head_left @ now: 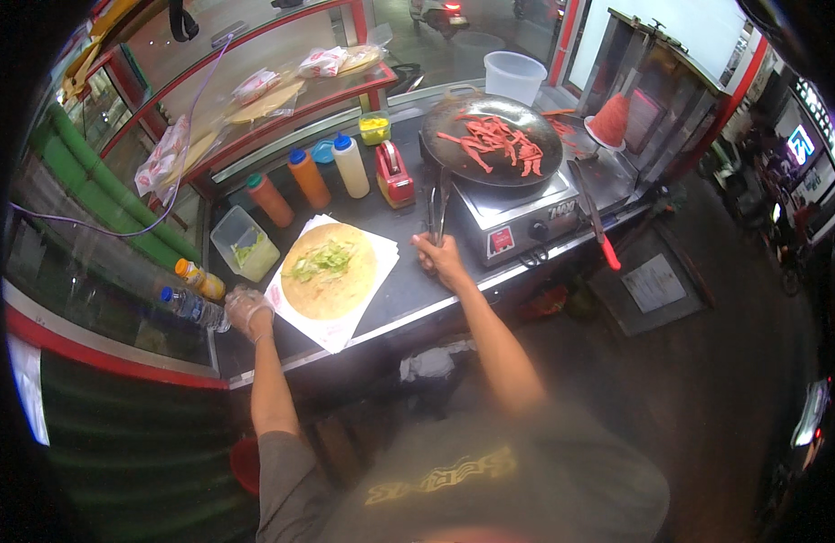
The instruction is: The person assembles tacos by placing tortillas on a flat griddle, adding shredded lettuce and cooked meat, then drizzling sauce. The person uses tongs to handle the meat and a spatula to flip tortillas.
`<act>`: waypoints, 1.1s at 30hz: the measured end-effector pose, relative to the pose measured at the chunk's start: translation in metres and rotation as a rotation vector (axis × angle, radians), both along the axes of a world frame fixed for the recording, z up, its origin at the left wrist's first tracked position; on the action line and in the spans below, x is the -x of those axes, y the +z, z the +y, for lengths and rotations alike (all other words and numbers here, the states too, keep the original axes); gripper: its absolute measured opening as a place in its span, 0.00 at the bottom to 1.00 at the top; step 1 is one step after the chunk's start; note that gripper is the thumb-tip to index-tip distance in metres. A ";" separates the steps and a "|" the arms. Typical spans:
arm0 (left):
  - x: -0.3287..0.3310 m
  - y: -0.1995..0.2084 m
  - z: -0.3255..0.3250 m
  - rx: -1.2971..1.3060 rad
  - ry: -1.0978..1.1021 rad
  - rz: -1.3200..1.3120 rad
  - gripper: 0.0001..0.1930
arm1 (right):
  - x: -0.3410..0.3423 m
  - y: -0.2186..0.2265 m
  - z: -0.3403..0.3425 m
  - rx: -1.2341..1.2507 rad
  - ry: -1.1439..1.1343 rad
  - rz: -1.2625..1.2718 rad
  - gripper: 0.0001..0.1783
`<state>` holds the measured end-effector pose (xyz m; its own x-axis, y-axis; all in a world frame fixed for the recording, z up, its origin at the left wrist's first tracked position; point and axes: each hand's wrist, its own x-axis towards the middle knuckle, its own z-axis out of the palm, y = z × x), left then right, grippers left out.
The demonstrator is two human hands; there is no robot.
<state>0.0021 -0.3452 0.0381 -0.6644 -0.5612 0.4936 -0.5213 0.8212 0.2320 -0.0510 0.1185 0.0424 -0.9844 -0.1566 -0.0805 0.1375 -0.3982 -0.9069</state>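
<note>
My right hand (442, 261) is closed around the handle end of metal tongs (439, 206), whose far end points toward the pan. My left hand (250, 311), in a clear plastic glove, holds nothing that I can see; its fingers look loosely apart. It is beside the near left edge of white wrapping paper (343, 336). On the paper lies a round flatbread (322, 299), topped with shredded green lettuce (323, 261). Red-brown meat strips (495, 138) lie in a wide dark pan (449, 161) on a steel stove (517, 217).
Sauce bottles (310, 179) and a red dispenser (396, 179) line the counter's back. Left stand a lettuce tub (264, 261), a yellow-orange bottle (199, 278) and a water bottle (194, 308). A red-handled knife (596, 217) lies right of the stove, near a meat cone (607, 119).
</note>
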 end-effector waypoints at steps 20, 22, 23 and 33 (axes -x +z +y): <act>0.007 -0.015 -0.015 -0.024 -0.077 0.016 0.18 | -0.046 0.114 0.043 -0.543 0.033 0.372 0.20; 0.009 -0.022 -0.021 -0.044 -0.069 0.049 0.15 | -0.052 0.167 0.096 -0.806 -0.017 0.320 0.22; 0.010 -0.027 -0.024 -0.036 -0.069 0.070 0.13 | -0.044 0.188 0.113 -0.960 -0.203 0.691 0.27; 0.017 -0.062 -0.054 0.034 -0.077 0.089 0.10 | 0.014 0.237 0.233 -1.463 -0.252 0.347 0.22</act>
<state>-0.0146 -0.3992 -0.0242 -0.6577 -0.4920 0.5704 -0.4345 0.8663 0.2464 -0.0650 0.3514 0.2789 -0.9748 0.0226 0.2220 -0.0903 0.8698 -0.4850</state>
